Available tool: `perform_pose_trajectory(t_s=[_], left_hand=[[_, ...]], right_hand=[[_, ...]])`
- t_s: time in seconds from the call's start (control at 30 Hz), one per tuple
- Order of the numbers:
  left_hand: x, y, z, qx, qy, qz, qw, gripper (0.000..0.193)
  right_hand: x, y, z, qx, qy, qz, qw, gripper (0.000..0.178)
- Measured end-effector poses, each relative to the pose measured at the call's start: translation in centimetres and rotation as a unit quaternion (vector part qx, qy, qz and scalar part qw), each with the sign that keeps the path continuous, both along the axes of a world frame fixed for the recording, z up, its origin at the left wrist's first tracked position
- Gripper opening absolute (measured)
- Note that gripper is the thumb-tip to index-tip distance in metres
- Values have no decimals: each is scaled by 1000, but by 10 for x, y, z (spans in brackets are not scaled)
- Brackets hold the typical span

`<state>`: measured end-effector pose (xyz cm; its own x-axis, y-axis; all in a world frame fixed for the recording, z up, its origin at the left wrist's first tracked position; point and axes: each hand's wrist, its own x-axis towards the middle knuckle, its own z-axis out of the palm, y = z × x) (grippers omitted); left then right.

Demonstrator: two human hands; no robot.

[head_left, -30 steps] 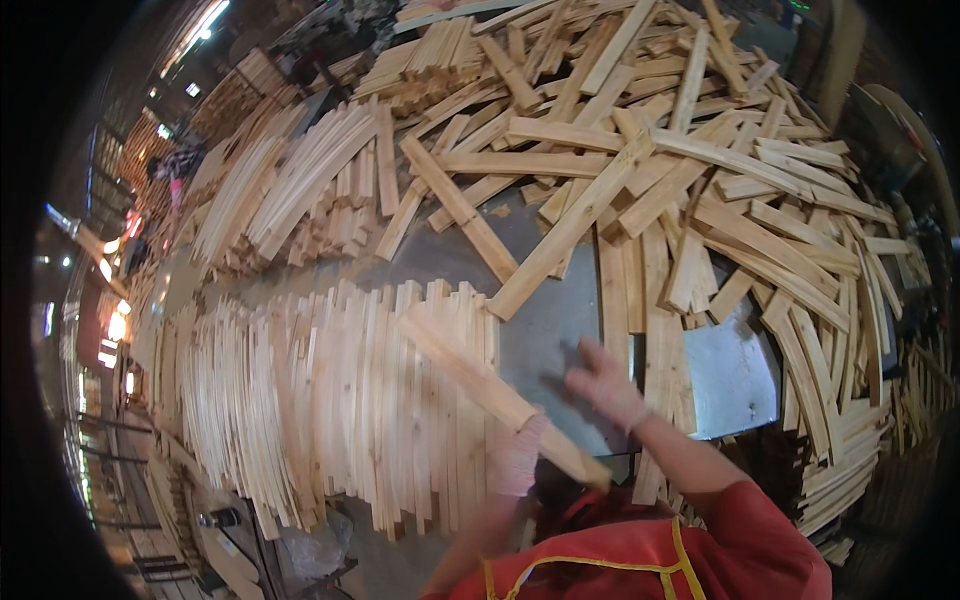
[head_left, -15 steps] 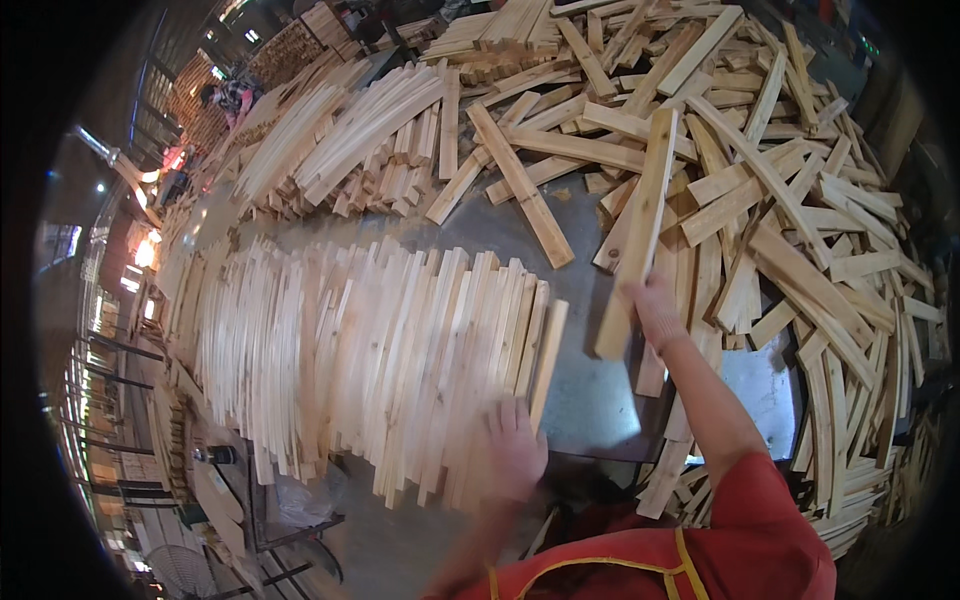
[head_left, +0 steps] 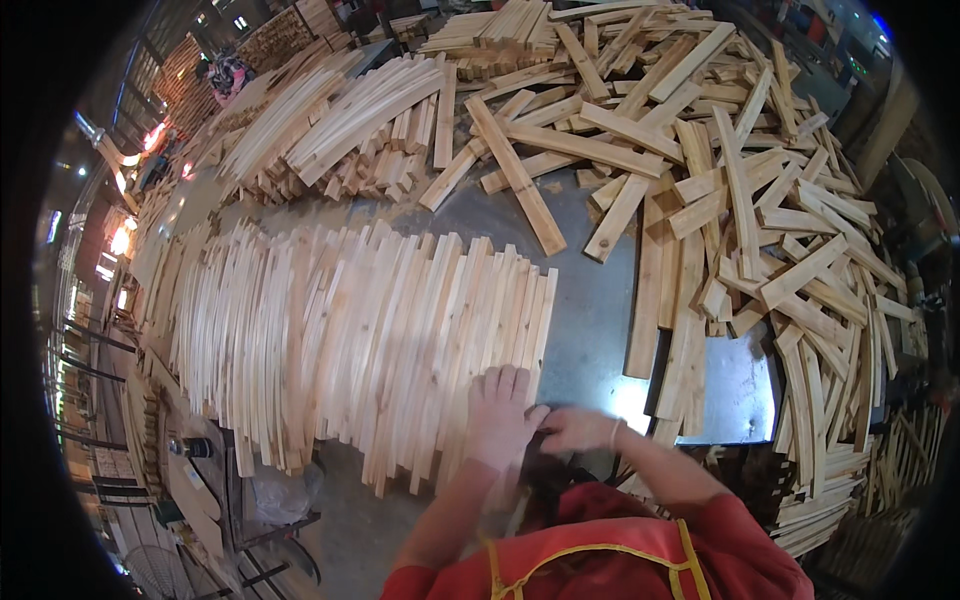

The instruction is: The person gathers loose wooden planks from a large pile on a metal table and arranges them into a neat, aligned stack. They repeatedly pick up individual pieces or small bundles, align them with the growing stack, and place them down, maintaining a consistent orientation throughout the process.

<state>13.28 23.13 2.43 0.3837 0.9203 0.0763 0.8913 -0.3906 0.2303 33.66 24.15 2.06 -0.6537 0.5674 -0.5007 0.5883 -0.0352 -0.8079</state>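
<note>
A long row of pale wooden strips (head_left: 370, 340) lies side by side on the metal table (head_left: 590, 300). My left hand (head_left: 500, 415) rests with its fingers outstretched on the near part of the row, at its right end. Close beside it, my right hand (head_left: 582, 430) is at the near end of the rightmost strips, its fingertips almost meeting my left thumb. The right fingers point left and are partly blurred and hidden, so whether they grip a strip does not show.
A large jumbled heap of loose boards (head_left: 740, 190) covers the table's right and far right. Neater stacks of strips (head_left: 370, 115) stand at the far left. Near left is a stand with a clear plastic bag (head_left: 283, 495). Another person (head_left: 228, 75) is in the far left background.
My right hand has let go of the board it held over the heap and moved left and nearer to the row's end. My left hand has shifted slightly away from me.
</note>
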Motion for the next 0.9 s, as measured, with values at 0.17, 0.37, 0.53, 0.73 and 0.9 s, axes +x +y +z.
perform_pose_trajectory(t_s=[0.17,0.37,0.53,0.73,0.9], left_hand=[[-6,4,2,11,-25,-24,999,69],[1,13,4,20,-48,-17,999,56],[2,15,8,-6,-37,-6,999,53],[-7,12,16,-12,-71,-16,997,57],[-10,28,43,-182,-430,130,875,51]], right_hand=[[56,140,-15,90,33,-298,950,42],[26,291,-16,284,-199,-398,849,36],[27,323,-13,245,-156,-325,900,40],[32,189,17,192,-3,-392,900,38],[-40,6,30,234,-101,-288,923,60]])
